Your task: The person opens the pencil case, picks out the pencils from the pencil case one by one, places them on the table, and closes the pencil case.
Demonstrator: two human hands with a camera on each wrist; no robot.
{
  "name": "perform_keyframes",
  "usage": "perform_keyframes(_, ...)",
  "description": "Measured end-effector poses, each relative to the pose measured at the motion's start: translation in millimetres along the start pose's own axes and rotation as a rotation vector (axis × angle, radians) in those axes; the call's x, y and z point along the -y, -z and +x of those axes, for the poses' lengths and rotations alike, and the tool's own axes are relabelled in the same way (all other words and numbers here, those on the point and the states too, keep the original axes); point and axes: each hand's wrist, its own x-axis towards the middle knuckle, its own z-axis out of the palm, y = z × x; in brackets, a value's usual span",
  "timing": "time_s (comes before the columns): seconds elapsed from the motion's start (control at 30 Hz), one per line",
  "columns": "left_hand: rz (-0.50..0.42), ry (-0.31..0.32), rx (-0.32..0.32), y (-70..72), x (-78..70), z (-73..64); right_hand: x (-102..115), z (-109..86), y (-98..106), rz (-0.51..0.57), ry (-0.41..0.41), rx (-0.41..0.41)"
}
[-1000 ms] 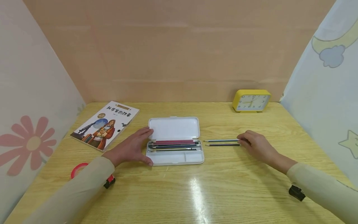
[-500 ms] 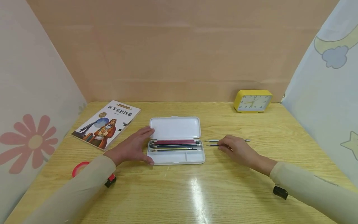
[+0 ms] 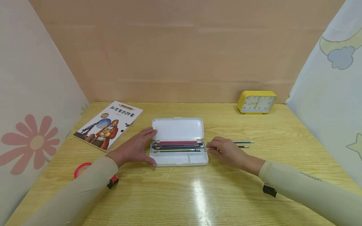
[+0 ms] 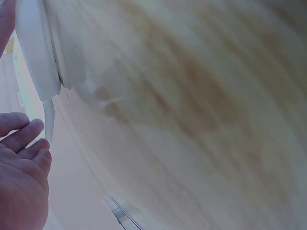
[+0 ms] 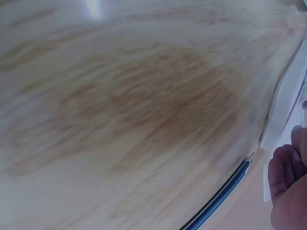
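A white pencil case (image 3: pixel 169 159) lies with its lid raised toward the back, several pencils (image 3: pixel 176 143) lengthwise in its rear compartment. My left hand (image 3: pixel 135 149) steadies the case's left end, thumb at the front corner and fingers spread against the lid's side. At the right end, my right hand (image 3: pixel 228 153) has its bent thumb and forefinger right by the rim near the pencil ends; I cannot tell whether they pinch a pencil. Two more pencils (image 3: pixel 244 142) lie side by side on the table, partly hidden behind that hand; the right wrist view shows their blue and dark shafts (image 5: pixel 218 199).
A book (image 3: pixel 108 125) with an illustrated cover lies at the back left. Behind my left forearm a red ring-shaped object (image 3: pixel 80 169) is partly covered. The yellow alarm clock (image 3: pixel 257 102) stands at the back right, close to the wall.
My right hand has moved left from the far ends of the two loose pencils to the case's right end, uncovering those ends. My left hand stays at the case.
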Motion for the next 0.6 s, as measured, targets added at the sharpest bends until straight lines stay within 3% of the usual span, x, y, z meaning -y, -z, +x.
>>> perform_keyframes(0.6,-0.001,-0.008,0.002,-1.3,1.6,0.3,9.7,15.2,-6.4,-0.039,0.024,0.078)
